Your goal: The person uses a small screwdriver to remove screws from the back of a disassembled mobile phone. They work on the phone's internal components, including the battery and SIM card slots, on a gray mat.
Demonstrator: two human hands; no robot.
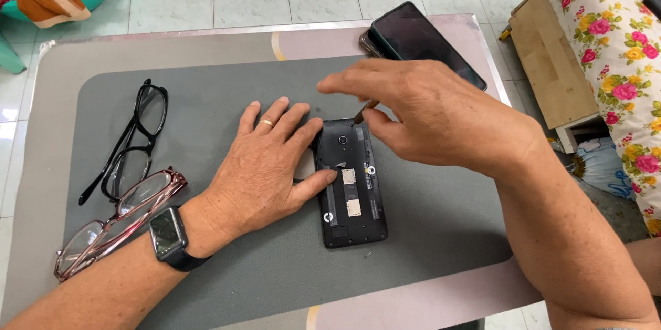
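A grey work mat (227, 89) is laid across the table (62, 61), filling mid-frame. The right hand (441, 120), centre-right, is pinched on a thin tool (365, 111) touching the top edge of the opened phone (352, 185) at centre. The left hand (265, 165) is spread flat, pressing the phone's left side. Two pairs of glasses, black (131, 140) and pink (113, 223), are placed at lower left. A second phone (423, 40) is seen at upper right.

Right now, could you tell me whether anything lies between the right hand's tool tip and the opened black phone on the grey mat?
Nothing visible does: the right hand holds a thin tool right at the top edge of the opened black phone, which the left hand steadies.
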